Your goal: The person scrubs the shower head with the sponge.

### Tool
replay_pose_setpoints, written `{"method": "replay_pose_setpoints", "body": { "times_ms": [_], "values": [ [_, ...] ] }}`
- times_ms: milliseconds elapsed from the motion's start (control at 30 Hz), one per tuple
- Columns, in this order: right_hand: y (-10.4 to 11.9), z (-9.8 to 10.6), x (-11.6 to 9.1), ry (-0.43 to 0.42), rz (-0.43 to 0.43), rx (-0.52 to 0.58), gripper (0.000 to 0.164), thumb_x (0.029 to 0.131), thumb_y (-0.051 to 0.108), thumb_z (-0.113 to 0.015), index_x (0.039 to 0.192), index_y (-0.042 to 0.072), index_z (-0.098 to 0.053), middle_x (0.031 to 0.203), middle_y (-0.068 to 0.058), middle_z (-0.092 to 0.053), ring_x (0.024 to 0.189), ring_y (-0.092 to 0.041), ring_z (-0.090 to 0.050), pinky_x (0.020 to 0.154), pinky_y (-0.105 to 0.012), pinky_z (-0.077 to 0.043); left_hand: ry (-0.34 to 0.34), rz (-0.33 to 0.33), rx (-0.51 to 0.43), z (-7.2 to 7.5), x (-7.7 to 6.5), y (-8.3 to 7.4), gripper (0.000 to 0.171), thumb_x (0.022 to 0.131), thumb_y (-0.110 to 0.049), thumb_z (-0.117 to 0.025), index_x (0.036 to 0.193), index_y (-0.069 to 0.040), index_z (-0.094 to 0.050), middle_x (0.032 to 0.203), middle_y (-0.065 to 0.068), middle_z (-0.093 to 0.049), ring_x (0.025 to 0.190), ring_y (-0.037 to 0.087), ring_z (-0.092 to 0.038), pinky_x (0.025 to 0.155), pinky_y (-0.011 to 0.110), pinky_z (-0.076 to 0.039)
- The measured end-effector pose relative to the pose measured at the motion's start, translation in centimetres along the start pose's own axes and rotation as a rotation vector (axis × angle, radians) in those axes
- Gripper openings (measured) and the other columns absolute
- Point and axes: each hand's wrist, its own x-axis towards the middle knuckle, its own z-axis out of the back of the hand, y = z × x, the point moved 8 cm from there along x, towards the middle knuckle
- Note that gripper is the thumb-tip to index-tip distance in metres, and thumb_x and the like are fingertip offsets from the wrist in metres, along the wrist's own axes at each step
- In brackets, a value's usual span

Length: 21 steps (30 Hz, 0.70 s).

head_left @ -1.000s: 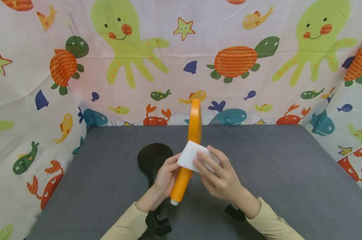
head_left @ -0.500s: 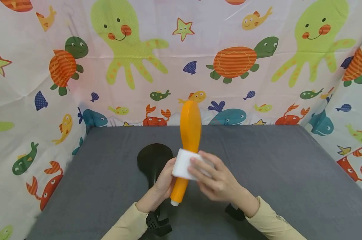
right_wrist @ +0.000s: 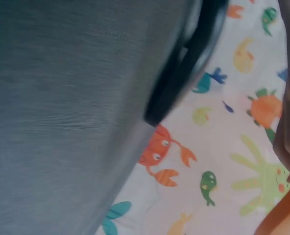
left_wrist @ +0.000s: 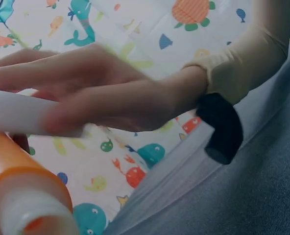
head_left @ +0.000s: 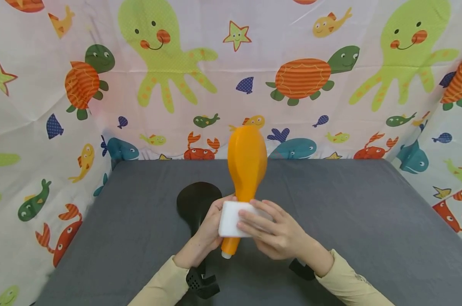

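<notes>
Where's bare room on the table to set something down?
Right: a broad patch of table between the right hand and patterned curtain. Left: a narrower patch between the black object and curtain. Crowded: the middle, under the left hand, orange object and white block.

Head view count: 1 orange paddle (head_left: 248, 159), 1 white block (head_left: 229, 219) on the orange paddle, 2 grips, both bare hands: left grip (head_left: 208, 228) and right grip (head_left: 280, 233). 2 sleeves (head_left: 160, 282), 2 black wrist mounts (head_left: 203, 284), one of each either side of the orange paddle. 1 black oval-headed thing (head_left: 198, 202) left of it. 1 counter (head_left: 342, 229) below it. 2 octopus prints (head_left: 150, 25) with faces, 1 each side of it; 4 crab prints (head_left: 201, 154), 2 each side.
</notes>
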Motion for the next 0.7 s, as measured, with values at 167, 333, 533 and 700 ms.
{"method": "replay_pose_setpoints", "body": {
  "times_ms": [167,333,533,700],
  "values": [
    [-4.0,0.9,0.9,-0.126,-0.262,-0.032,0.039,0.093,0.019,-0.052,0.127,0.001,-0.054,0.128,-0.022,-0.049,0.116,-0.045,-0.041,0.102,-0.046,-0.034,0.050,0.015,-0.023,-0.3,0.1,0.4,0.029,0.101,-0.015,-0.038,0.117,-0.009,-0.060,0.104,0.003,-0.061,0.085,0.014,-0.060,0.080,0.027,-0.050],
    [-4.2,0.9,0.8,-0.138,-0.318,0.034,0.039,0.094,0.019,-0.051,0.128,0.000,-0.052,0.130,-0.025,-0.046,0.117,-0.047,-0.039,0.103,-0.047,-0.032,0.083,0.009,-0.034,-0.6,0.0,0.4,0.031,0.102,-0.013,-0.035,0.120,-0.007,-0.058,0.106,0.005,-0.062,0.085,0.015,-0.061,0.079,0.027,-0.051],
    [1.0,-0.5,-0.5,0.053,0.004,0.092,0.036,0.091,0.015,-0.049,0.122,0.001,-0.059,0.123,-0.019,-0.056,0.113,-0.045,-0.045,0.097,-0.047,-0.035,0.010,0.013,-0.017,-0.2,0.0,-0.3,0.025,0.100,-0.025,-0.043,0.107,-0.015,-0.064,0.096,-0.002,-0.062,0.081,0.010,-0.060,0.072,0.021,-0.051],
    [0.8,-0.7,-0.5,0.058,0.021,0.052,0.038,0.089,0.017,-0.049,0.124,0.003,-0.058,0.122,-0.016,-0.057,0.114,-0.042,-0.046,0.096,-0.045,-0.037,0.024,0.013,-0.037,-0.4,0.1,-0.7,0.025,0.100,-0.027,-0.042,0.105,-0.014,-0.063,0.095,-0.002,-0.061,0.080,0.009,-0.059,0.072,0.020,-0.050]
  ]
}}
